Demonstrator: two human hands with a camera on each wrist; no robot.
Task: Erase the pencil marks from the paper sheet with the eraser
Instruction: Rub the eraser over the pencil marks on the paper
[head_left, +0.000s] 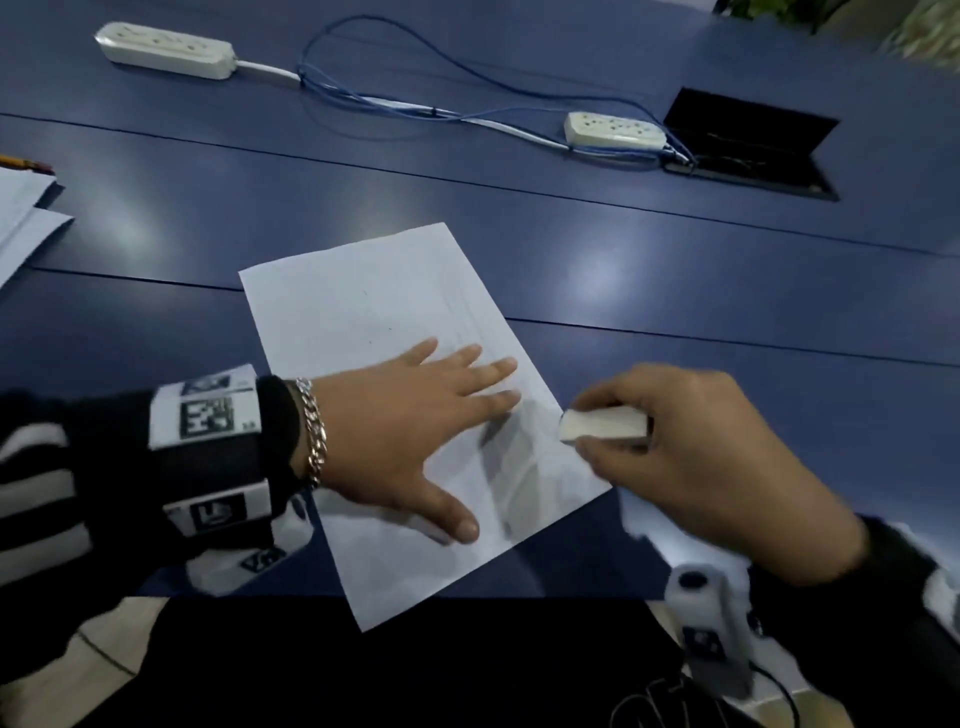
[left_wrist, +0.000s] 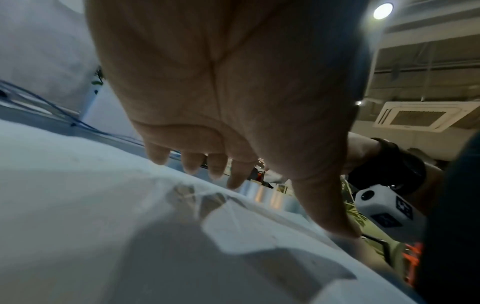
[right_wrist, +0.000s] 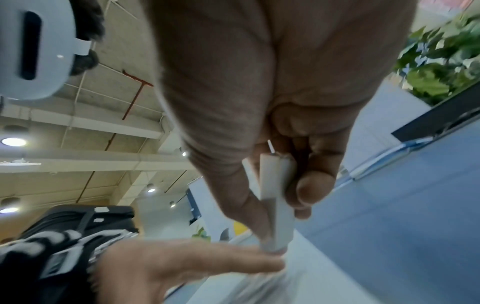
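A white paper sheet (head_left: 374, 322) lies tilted on the blue table, its near corner hanging past the table's front edge. Grey smudged pencil marks (head_left: 511, 457) run along its right side. My left hand (head_left: 415, 431) lies flat on the sheet (left_wrist: 78, 205) with fingers spread, pressing it down. My right hand (head_left: 691, 447) pinches a white block eraser (head_left: 605, 423) between thumb and fingers at the sheet's right edge. In the right wrist view the eraser (right_wrist: 278, 197) tip sits just above the left hand's fingers (right_wrist: 221, 259). Whether the eraser touches the paper I cannot tell.
Two white power strips (head_left: 166, 49) (head_left: 615, 129) joined by blue cables (head_left: 415, 104) lie at the back. An open black cable hatch (head_left: 748, 150) is set in the table at back right. More papers (head_left: 21, 218) and a pencil (head_left: 26, 163) lie at the far left.
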